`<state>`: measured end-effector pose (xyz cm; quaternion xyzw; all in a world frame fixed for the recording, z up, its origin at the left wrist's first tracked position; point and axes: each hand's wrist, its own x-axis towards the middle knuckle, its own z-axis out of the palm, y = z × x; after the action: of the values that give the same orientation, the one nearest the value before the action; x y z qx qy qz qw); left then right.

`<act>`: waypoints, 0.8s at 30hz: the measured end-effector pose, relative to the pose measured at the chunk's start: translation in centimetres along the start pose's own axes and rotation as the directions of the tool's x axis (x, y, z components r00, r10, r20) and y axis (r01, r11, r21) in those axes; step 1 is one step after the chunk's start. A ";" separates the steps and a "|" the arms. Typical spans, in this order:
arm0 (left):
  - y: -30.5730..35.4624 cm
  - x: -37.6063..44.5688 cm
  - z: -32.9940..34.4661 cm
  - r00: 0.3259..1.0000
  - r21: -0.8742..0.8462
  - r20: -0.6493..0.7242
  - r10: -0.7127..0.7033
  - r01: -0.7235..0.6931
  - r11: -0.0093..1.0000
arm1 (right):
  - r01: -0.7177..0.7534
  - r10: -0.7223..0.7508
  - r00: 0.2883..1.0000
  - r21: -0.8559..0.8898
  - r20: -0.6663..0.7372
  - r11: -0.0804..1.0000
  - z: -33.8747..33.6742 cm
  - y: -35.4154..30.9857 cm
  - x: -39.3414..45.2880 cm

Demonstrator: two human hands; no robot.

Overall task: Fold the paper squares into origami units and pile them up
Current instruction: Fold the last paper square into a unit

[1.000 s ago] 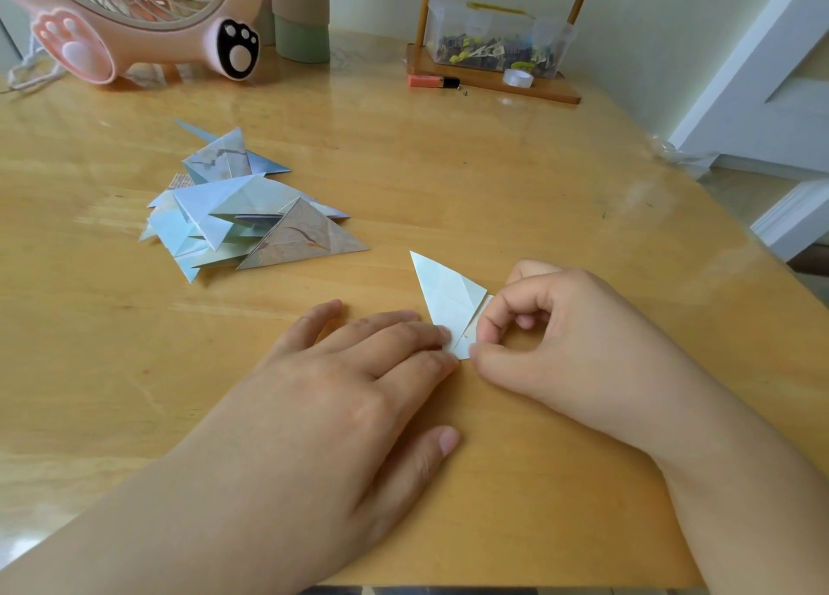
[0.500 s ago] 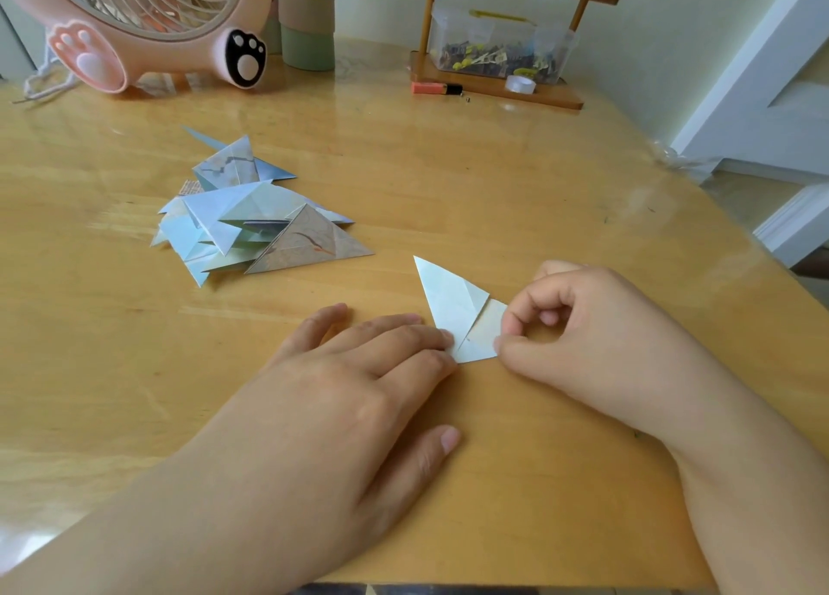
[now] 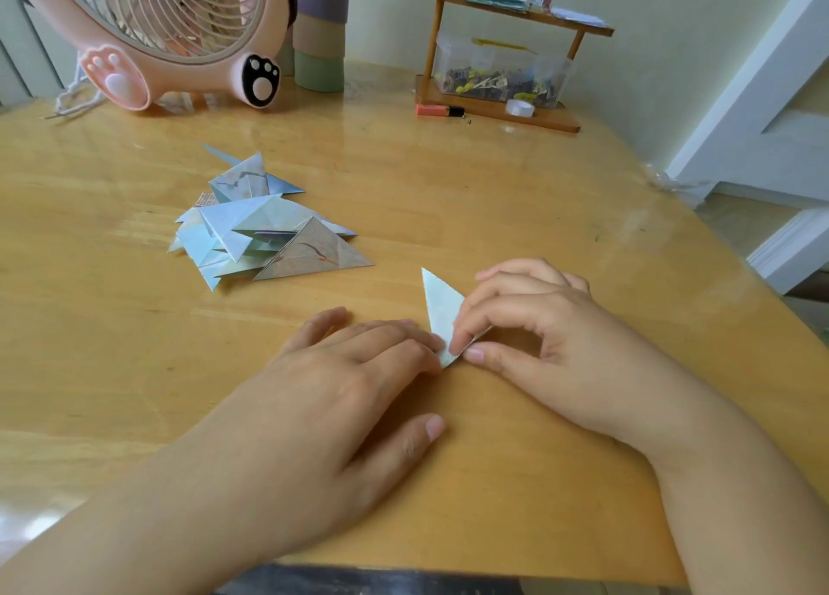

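pale blue paper lies mid-desk, half folded. left hand presses flat, fingers together; right hand pinches its flap. next: crease firmly, then add to pile.

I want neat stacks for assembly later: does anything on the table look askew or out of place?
Yes, the pile of folded units left of the hands is a loose heap, with triangles overlapping at different angles and one tip poking out at the back. An orange marker lies loose on the table beside the wooden shelf.

Pink fan, wooden shelf, tape roll
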<state>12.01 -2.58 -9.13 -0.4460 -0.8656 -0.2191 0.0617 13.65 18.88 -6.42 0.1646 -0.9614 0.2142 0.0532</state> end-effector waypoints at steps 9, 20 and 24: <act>0.1 -0.2 -0.3 0.997 0.026 -0.073 0.026 -0.024 0.999 | 0.019 -0.019 1.000 0.015 0.023 1.000 0.6 -1.3 0.5; 0.4 0.0 -0.2 0.998 0.099 -0.043 0.038 -0.034 0.995 | -0.095 0.084 0.986 -0.074 -0.141 0.993 0.4 -1.0 0.0; 0.3 -0.1 0.1 0.998 0.108 -0.044 0.052 -0.047 0.993 | -0.208 0.192 0.970 -0.094 -0.150 0.974 -0.3 0.1 -0.3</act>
<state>12.29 -2.48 -9.13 -0.4580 -0.8631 -0.1814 0.1111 13.88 19.18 -6.26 0.0480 -0.9772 0.1765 0.1077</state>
